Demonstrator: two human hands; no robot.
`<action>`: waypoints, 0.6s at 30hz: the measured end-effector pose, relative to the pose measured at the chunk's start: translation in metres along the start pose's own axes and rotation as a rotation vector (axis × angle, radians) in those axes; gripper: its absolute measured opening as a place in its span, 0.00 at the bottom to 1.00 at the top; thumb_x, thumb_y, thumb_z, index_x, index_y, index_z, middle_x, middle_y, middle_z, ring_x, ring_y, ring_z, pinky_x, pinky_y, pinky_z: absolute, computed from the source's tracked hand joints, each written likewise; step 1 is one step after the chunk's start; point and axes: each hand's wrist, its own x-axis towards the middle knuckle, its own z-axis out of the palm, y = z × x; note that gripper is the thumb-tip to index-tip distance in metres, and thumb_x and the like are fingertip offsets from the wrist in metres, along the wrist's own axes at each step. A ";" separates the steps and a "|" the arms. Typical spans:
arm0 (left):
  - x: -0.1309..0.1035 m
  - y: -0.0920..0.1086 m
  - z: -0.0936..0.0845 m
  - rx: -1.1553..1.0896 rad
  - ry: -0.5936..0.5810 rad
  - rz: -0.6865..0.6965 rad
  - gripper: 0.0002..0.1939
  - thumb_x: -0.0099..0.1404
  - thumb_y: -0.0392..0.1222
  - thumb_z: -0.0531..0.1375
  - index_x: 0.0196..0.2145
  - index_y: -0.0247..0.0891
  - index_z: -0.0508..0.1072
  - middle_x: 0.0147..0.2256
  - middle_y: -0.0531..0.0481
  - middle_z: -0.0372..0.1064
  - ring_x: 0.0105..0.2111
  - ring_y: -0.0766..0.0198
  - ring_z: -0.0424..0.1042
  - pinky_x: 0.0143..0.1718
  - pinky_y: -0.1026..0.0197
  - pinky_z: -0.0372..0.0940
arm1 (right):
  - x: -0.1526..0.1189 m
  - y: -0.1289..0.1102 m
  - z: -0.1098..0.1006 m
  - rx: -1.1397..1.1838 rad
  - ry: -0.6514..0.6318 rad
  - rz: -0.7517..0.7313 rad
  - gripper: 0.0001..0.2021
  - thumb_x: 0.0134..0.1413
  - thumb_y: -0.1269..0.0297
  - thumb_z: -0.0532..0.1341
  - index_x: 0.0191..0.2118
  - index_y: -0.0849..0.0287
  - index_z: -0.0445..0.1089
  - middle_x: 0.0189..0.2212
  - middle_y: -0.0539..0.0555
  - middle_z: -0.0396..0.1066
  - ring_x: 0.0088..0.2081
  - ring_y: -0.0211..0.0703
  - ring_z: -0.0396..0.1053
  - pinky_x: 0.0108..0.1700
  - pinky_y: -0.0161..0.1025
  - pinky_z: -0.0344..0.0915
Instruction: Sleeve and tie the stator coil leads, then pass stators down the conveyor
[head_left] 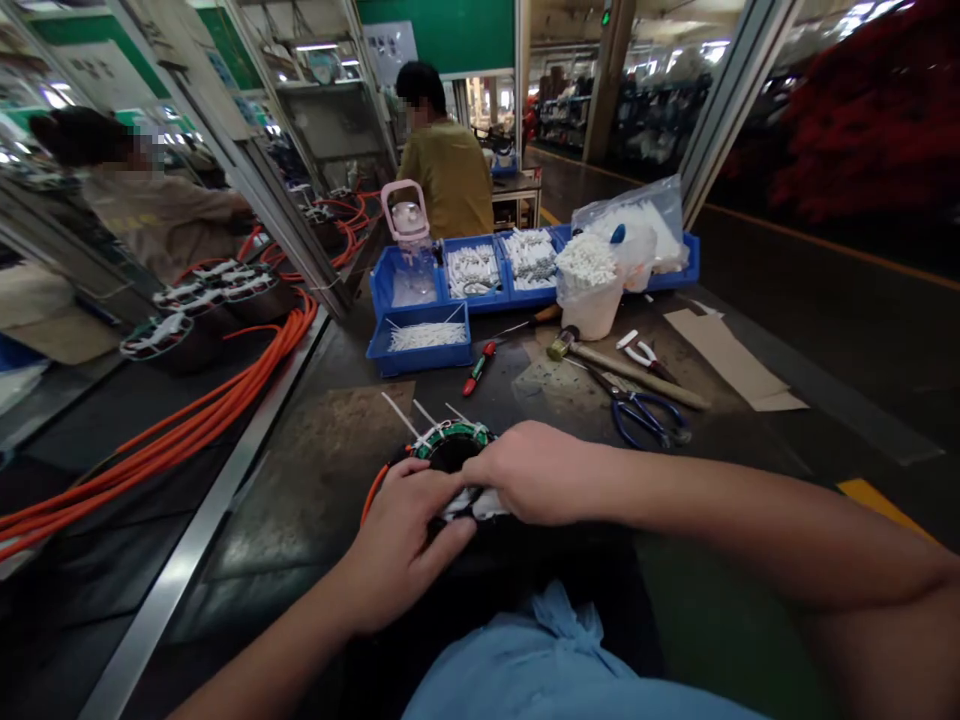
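Observation:
A round motor stator (452, 444) with a green ring, white cable ties and orange leads sits at the near edge of the dark workbench (337, 440). My left hand (401, 545) grips its near left side, fingers on the white wrapped part. My right hand (536, 470) covers its right side, fingers curled over the rim. Both hands hold the stator; its near half is hidden under them.
Blue-handled scissors (645, 415), a hammer (630, 368), pliers (643, 355) and a red screwdriver (480, 368) lie beyond. Blue bins (421, 340) of white parts and a full white cup (589, 285) stand behind. Orange cables (187, 420) run along the conveyor at left. Two people work farther back.

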 end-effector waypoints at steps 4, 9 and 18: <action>0.002 -0.004 0.003 -0.002 0.032 -0.028 0.08 0.63 0.43 0.52 0.35 0.40 0.69 0.31 0.53 0.70 0.33 0.64 0.67 0.47 0.53 0.53 | 0.020 0.013 -0.014 0.114 -0.134 0.020 0.09 0.47 0.72 0.57 0.36 0.57 0.69 0.29 0.49 0.71 0.29 0.39 0.65 0.23 0.32 0.48; 0.008 -0.001 0.006 -0.020 0.057 -0.078 0.09 0.62 0.43 0.52 0.29 0.41 0.69 0.26 0.55 0.68 0.28 0.65 0.65 0.42 0.54 0.55 | 0.049 0.025 -0.019 0.171 -0.306 -0.043 0.07 0.42 0.73 0.60 0.32 0.58 0.69 0.25 0.46 0.68 0.24 0.34 0.61 0.21 0.31 0.48; -0.005 -0.006 0.015 0.083 0.231 0.079 0.16 0.60 0.38 0.53 0.47 0.44 0.65 0.30 0.54 0.70 0.30 0.64 0.67 0.44 0.54 0.55 | 0.024 0.066 -0.018 0.444 -0.116 -0.004 0.11 0.56 0.70 0.56 0.45 0.59 0.68 0.31 0.48 0.71 0.31 0.34 0.68 0.31 0.28 0.61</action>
